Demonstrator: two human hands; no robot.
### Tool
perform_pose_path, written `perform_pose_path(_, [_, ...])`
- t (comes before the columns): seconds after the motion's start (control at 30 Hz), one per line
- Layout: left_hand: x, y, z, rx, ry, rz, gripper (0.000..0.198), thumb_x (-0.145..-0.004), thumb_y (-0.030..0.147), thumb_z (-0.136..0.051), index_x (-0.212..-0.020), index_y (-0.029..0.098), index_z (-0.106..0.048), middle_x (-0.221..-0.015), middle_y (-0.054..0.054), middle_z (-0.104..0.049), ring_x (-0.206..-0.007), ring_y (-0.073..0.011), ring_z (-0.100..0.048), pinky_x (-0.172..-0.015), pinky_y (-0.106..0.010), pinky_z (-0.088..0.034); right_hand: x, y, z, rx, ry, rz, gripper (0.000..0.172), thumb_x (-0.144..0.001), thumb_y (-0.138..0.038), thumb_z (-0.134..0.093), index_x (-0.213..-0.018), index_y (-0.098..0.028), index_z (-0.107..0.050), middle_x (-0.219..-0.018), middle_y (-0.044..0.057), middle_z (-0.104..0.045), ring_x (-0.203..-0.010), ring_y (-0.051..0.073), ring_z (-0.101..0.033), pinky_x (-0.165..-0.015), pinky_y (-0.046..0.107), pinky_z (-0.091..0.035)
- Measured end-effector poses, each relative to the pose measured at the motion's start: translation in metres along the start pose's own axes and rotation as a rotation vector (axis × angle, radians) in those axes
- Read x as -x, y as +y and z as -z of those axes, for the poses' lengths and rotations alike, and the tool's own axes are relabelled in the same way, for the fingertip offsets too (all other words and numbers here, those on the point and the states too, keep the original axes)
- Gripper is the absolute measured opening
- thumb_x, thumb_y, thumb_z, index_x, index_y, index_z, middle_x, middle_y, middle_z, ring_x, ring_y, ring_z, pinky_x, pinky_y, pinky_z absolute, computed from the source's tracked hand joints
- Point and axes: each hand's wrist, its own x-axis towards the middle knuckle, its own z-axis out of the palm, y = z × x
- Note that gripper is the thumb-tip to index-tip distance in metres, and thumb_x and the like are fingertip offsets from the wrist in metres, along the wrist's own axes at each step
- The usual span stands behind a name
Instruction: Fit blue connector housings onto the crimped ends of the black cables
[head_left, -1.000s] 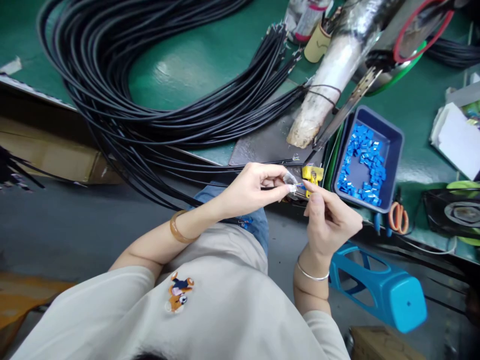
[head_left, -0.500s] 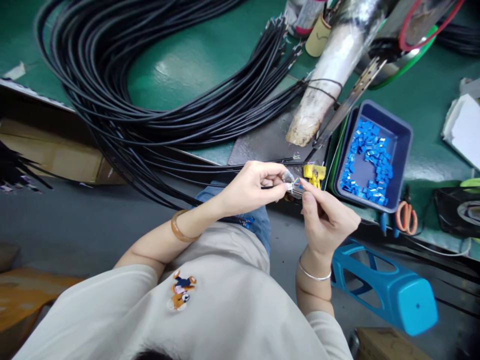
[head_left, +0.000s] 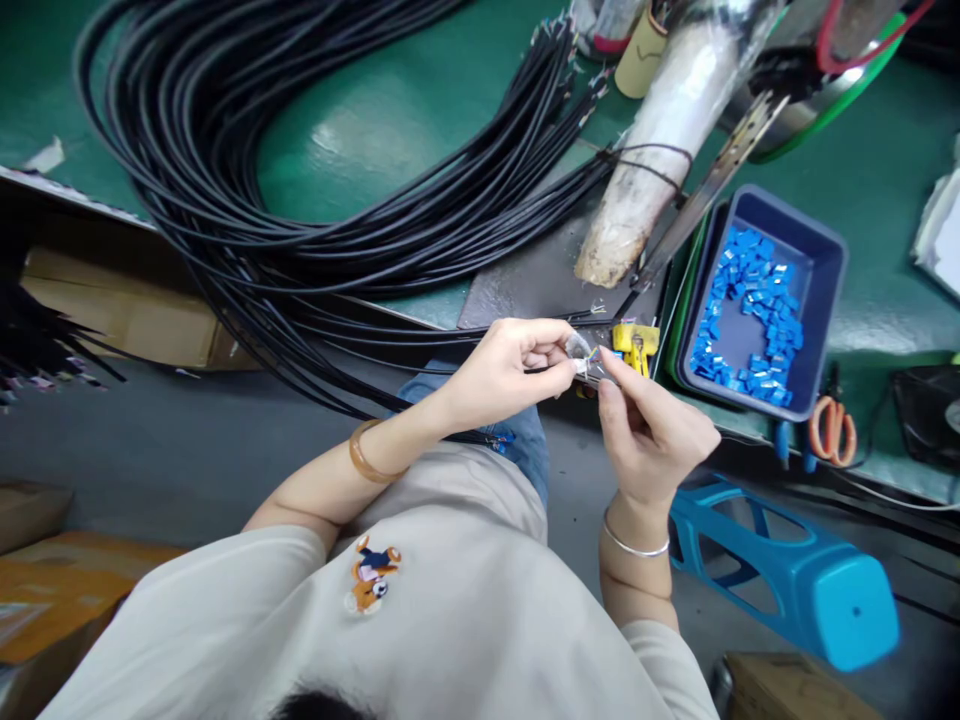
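My left hand (head_left: 506, 370) pinches the end of a thin black cable (head_left: 420, 345) just off the bench edge, taped fingertips closed on it. My right hand (head_left: 649, 430) meets it fingertip to fingertip, closed on the cable's small coloured wire ends (head_left: 589, 362). What exactly sits between the right fingers is too small to make out. The cable runs left into a big coil of black cables (head_left: 247, 170) lying on the green bench. A yellow tool (head_left: 635, 342) lies right behind my fingers.
A dark blue tray (head_left: 821, 300) holding several small blue connectors stands to the right. A wrapped cylinder (head_left: 660, 150) and metal blade lean over the bench. Orange-handled scissors (head_left: 831, 430) lie right of the tray. A blue plastic stool (head_left: 795, 570) and cardboard boxes (head_left: 127, 310) sit below.
Both hands stay pinched together at the cable end with only small finger shifts. The view has drifted slightly, sliding the tray and scissors to the right.
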Motion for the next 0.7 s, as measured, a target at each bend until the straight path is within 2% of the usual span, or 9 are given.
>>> perform_pose_path(0.13, [-0.001, -0.001, 0.001, 0.019, 0.018, 0.003, 0.01, -0.088, 0.02, -0.059, -0.083, 0.011, -0.06, -0.063, 0.0, -0.057, -0.056, -0.007, -0.05, -0.054, -0.019, -0.04, 0.004, 0.002, -0.001, -0.006, -0.018, -0.013, 0.019, -0.089, -0.025, -0.068, -0.107, -0.03, -0.076, -0.064, -0.004, -0.067, -0.046, 0.007, -0.049, -0.051, 0.021, -0.042])
perform_pose_path(0.23, [0.001, -0.002, -0.001, -0.048, 0.032, -0.059, 0.011, -0.088, 0.021, -0.06, -0.081, 0.011, -0.061, -0.066, 0.0, -0.058, -0.059, -0.0071, -0.051, -0.057, -0.019, -0.042, 0.004, 0.0, -0.001, -0.072, 0.082, -0.183, 0.014, -0.089, -0.027, -0.069, -0.102, -0.028, -0.075, -0.059, -0.007, -0.057, -0.043, 0.005, -0.04, -0.045, 0.021, -0.034])
perform_pose_path(0.3, [0.003, -0.003, -0.003, -0.151, 0.051, -0.139, 0.011, -0.088, 0.02, -0.061, -0.081, 0.011, -0.064, -0.069, -0.001, -0.061, -0.062, -0.0075, -0.053, -0.06, -0.019, -0.043, 0.001, -0.003, 0.0, -0.142, 0.128, -0.314, 0.012, -0.088, -0.029, -0.07, -0.099, -0.025, -0.074, -0.057, -0.008, -0.052, -0.044, 0.004, -0.038, -0.044, 0.021, -0.03])
perform_pose_path(0.4, [0.005, -0.006, -0.004, -0.355, 0.084, -0.287, 0.011, -0.088, 0.017, -0.06, -0.084, 0.011, -0.069, -0.072, -0.002, -0.065, -0.062, -0.0078, -0.051, -0.06, -0.02, -0.042, -0.006, -0.01, 0.001, -0.246, 0.0, -0.441, 0.011, -0.088, -0.031, -0.071, -0.09, -0.021, -0.07, -0.056, -0.009, -0.047, -0.046, 0.004, -0.038, -0.044, 0.021, -0.028])
perform_pose_path(0.5, [0.005, -0.008, -0.004, -0.462, 0.111, -0.386, 0.014, -0.089, 0.018, -0.06, -0.084, 0.011, -0.07, -0.073, -0.003, -0.069, -0.059, -0.0082, -0.052, -0.059, -0.021, -0.041, -0.01, -0.013, 0.002, -0.299, -0.113, -0.484, 0.011, -0.088, -0.03, -0.069, -0.085, -0.02, -0.068, -0.056, -0.009, -0.045, -0.046, 0.003, -0.036, -0.045, 0.02, -0.027])
perform_pose_path(0.63, [0.004, -0.006, -0.004, -0.425, 0.091, -0.44, 0.016, -0.093, 0.02, -0.059, -0.09, 0.01, -0.072, -0.08, -0.006, -0.073, -0.068, -0.0102, -0.061, -0.065, -0.02, -0.047, -0.009, -0.011, 0.001, -0.423, -0.145, -0.526, 0.015, -0.09, -0.032, -0.067, -0.083, -0.019, -0.065, -0.057, -0.008, -0.047, -0.046, 0.004, -0.036, -0.044, 0.02, -0.026])
perform_pose_path(0.7, [0.005, -0.005, -0.004, -0.401, 0.072, -0.436, 0.016, -0.092, 0.019, -0.06, -0.091, 0.01, -0.073, -0.076, -0.004, -0.071, -0.065, -0.009, -0.059, -0.062, -0.019, -0.045, -0.009, -0.007, 0.0, -0.553, -0.097, -0.54, 0.019, -0.089, -0.036, -0.067, -0.082, -0.019, -0.063, -0.055, -0.009, -0.045, -0.044, 0.004, -0.035, -0.043, 0.02, -0.026])
